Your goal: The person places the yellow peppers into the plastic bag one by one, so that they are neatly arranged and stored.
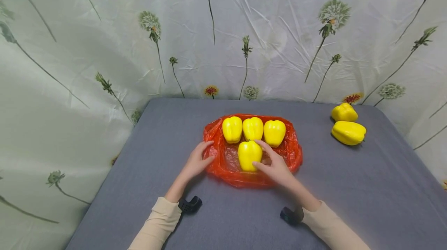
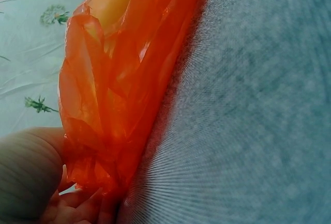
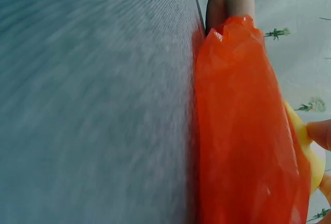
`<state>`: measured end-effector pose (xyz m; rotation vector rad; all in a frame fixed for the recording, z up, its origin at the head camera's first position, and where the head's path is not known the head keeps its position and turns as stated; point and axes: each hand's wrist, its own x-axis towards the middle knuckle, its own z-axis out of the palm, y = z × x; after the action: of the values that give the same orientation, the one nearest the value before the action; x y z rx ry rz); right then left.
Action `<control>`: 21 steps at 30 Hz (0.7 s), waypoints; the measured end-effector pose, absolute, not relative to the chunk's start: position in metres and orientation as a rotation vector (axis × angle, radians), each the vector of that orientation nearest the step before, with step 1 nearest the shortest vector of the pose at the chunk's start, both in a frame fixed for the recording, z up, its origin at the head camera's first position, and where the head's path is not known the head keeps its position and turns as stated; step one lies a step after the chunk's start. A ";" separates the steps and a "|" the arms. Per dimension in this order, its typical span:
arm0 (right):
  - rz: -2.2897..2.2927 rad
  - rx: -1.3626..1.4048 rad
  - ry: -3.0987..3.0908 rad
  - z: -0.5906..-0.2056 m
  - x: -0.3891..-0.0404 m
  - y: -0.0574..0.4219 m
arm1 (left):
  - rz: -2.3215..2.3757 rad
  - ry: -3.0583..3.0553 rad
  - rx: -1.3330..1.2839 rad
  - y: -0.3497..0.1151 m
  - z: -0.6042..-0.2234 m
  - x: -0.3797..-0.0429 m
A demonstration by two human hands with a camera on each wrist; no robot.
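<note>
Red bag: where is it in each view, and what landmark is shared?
Head: red bag, just right of centre, below mid-height.
Left wrist: bag, left of centre, reaching the top edge.
Right wrist: bag, right of centre, reaching the bottom edge.
Shared landmark: flowered curtain.

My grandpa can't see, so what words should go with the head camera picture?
A person's right grip holds a yellow pepper, with three more peppers behind it in an open red bag. The left grip is on the bag's edge. Two other peppers lie on the gray table to the right.
</note>
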<state>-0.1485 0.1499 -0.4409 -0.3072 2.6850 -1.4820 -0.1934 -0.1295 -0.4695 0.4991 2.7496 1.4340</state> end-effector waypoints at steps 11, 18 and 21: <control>-1.527 -0.371 2.653 -0.443 -0.156 0.129 | 1.426 2.761 0.494 -0.129 -0.467 -0.193; -1.483 -0.342 2.649 -0.442 -0.160 0.126 | 1.424 2.757 0.487 -0.129 -0.468 -0.193; -1.459 -0.335 2.638 -0.444 -0.161 0.125 | 1.419 2.756 0.483 -0.130 -0.469 -0.194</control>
<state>-0.1606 0.1249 -0.4439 -0.3347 2.6384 -1.4594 -0.1937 -0.1296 -0.4692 0.4831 2.7557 1.4190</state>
